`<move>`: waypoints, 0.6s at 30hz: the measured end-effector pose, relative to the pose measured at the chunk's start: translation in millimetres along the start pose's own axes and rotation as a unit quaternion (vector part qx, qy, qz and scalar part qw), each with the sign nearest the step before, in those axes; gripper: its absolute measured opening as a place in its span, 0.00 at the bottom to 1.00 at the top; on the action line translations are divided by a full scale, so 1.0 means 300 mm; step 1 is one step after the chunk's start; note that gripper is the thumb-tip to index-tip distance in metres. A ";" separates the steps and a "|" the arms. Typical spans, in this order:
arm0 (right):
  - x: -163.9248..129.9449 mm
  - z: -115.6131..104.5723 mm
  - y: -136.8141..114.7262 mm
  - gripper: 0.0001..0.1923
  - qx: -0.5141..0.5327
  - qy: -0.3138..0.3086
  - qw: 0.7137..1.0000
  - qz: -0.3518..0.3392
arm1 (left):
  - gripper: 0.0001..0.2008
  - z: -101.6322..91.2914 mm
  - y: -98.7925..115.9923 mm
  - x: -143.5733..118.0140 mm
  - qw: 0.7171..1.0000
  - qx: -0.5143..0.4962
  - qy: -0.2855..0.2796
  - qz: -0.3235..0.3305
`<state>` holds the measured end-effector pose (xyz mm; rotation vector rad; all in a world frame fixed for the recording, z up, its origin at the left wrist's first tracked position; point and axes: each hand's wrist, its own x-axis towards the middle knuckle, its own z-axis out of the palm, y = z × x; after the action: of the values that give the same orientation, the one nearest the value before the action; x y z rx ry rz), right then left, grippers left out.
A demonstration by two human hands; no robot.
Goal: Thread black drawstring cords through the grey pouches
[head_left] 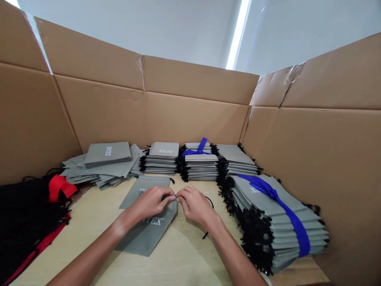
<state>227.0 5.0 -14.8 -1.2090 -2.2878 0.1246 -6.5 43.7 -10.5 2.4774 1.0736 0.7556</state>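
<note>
A grey drawstring pouch (151,234) printed INTEX lies aslant on the table, under and in front of my left hand. My left hand (154,202) is closed, thumb and fingertips pinching the pouch at its upper right corner. Fingertip to fingertip with it, my right hand (193,204) pinches the black drawcord (210,201) at that corner; the cord loops out behind it and its end hangs below. The exact grip point is small and partly hidden by the fingers. A second grey pouch (131,195) lies flat just beyond, partly covered by my left hand.
Along the back stand stacks of grey pouches (163,161), one tied with blue ribbon (198,151). Loose pouches (108,171) pile at back left. A large ribbon-tied bundle (285,210) sits right. Black fabric (26,222) lies left. Cardboard walls (193,115) enclose the table (184,258).
</note>
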 end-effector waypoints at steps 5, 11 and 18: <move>-0.013 -0.048 0.030 0.08 -0.043 0.019 0.994 0.094 | 0.18 -0.026 0.008 -0.008 1.000 0.012 0.006 -0.003; -0.007 -0.045 0.036 0.15 -0.031 0.003 0.998 0.046 | 0.17 -0.001 0.024 -0.011 1.000 -0.014 0.007 0.011; -0.008 -0.054 0.049 0.12 0.141 0.045 0.988 0.046 | 0.17 -0.001 -0.005 -0.010 0.999 -0.013 0.031 -0.022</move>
<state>246.9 9.1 -6.9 -1.1467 -2.0546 0.4044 -9.2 42.6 -12.2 2.4153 1.1300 0.8310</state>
